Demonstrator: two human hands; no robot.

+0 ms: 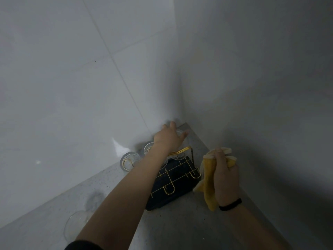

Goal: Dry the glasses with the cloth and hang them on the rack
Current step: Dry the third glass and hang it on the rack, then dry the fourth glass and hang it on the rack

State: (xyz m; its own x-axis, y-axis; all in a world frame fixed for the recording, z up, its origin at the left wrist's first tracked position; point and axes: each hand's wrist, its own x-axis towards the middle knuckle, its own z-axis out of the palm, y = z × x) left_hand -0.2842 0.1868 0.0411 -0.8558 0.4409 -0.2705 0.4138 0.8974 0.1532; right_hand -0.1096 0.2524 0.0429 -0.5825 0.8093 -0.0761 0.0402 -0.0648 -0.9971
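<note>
My left hand [170, 137] reaches into the far corner of the counter and closes from above on a ribbed clear glass [180, 132], which its fingers mostly hide. A gold wire rack [177, 175] on a dark base stands just in front of it, and a ribbed glass [177, 156] hangs on the rack by my forearm. Left of the rack, two more ribbed glasses [130, 160] [148, 148] stand by the tiled wall. To the right of the rack, my right hand [226, 175] grips a bunched yellow cloth [208, 177].
The grey speckled counter [173, 224] is hemmed in by a tiled wall on the left and a plain wall on the right. A large clear glass vessel [77, 225] lies at the lower left, near a damp patch [93, 200].
</note>
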